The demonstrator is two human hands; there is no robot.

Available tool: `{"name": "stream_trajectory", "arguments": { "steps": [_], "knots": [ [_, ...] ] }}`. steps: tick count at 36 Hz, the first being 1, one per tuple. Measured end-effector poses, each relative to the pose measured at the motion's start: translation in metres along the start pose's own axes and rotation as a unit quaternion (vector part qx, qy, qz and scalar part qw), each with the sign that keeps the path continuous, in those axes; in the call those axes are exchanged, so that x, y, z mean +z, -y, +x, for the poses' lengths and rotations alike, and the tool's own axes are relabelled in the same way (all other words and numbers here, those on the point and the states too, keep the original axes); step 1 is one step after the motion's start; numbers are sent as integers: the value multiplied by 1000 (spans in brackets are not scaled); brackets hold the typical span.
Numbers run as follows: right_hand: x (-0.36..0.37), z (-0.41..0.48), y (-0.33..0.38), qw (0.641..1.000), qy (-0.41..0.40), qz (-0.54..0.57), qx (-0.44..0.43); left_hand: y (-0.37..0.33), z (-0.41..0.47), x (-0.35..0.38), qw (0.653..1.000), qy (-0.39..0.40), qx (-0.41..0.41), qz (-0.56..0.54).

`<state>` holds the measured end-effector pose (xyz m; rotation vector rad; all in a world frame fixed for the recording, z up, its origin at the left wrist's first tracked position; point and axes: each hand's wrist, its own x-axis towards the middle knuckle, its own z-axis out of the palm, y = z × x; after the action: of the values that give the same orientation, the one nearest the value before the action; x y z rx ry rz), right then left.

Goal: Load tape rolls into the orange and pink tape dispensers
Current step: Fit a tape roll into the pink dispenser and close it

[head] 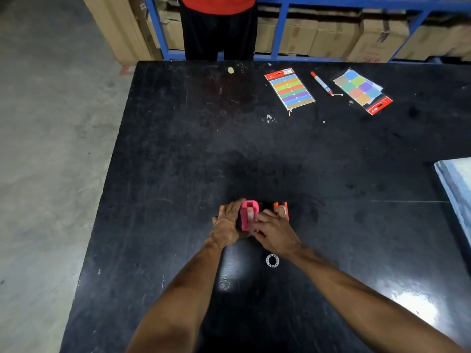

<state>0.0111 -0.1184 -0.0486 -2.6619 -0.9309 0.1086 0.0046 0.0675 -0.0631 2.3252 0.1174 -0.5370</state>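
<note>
Tape seems already seated in the pink dispenser (249, 215), which is gripped by the left hand (226, 222) and right hand (274, 231); the orange dispenser (281, 210) (half hidden) cannot be judged, and a spare roll (272, 260) is left on the surface (178, 149).

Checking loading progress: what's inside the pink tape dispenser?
A pale tape roll sits in the pink dispenser. Left hand and right hand cover its lower end.

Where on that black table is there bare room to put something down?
The widest bare stretch lies between the pink dispenser and the sticker packs at the far edge. The table's left side is bare too. It is crowded around both hands, near the small ring.
</note>
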Motion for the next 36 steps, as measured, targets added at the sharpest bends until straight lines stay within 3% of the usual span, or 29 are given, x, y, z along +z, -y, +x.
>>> {"name": "stream_trajectory", "arguments": {
  "steps": [11,23,30,36],
  "knots": [
    [19,-4,7,997,33,-18,62,0,1,2,1000,7,-10,12],
    [18,-3,22,996,19,-56,68,1,3,4,1000,12,-2,27],
    [19,-9,20,996,55,-37,65,-3,5,4,997,28,-23,64],
    [10,-20,15,999,15,-1,29,-10,1,2,993,59,-25,95]
  ]
}}
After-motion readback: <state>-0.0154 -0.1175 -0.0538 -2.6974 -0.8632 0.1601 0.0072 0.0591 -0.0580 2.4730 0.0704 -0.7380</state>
